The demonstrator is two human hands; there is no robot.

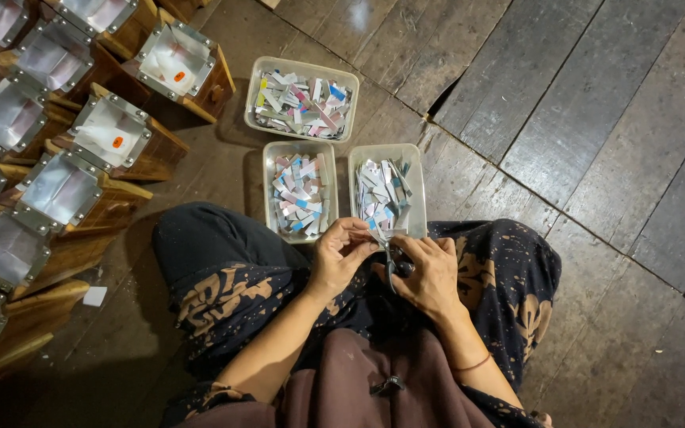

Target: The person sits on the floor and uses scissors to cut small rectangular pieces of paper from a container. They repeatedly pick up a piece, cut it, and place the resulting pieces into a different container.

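Holding small scissors (394, 265) closed in its grip, the right hand (430, 273) meets the left hand (341, 255), which pinches a paper strip (373, 230); three trays (387, 158) of cut strips lie just beyond, on the floor (580, 119).

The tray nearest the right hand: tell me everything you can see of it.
The right-hand tray is a shallow rectangular container of pale translucent plastic with rounded corners. It lies flat on the dark wooden floor, beside a matching tray and below a third. It holds a loose heap of cut paper strips, mostly white with blue and pink, piled toward its left. Its near edge sits by the knees, just above the left hand and right hand.
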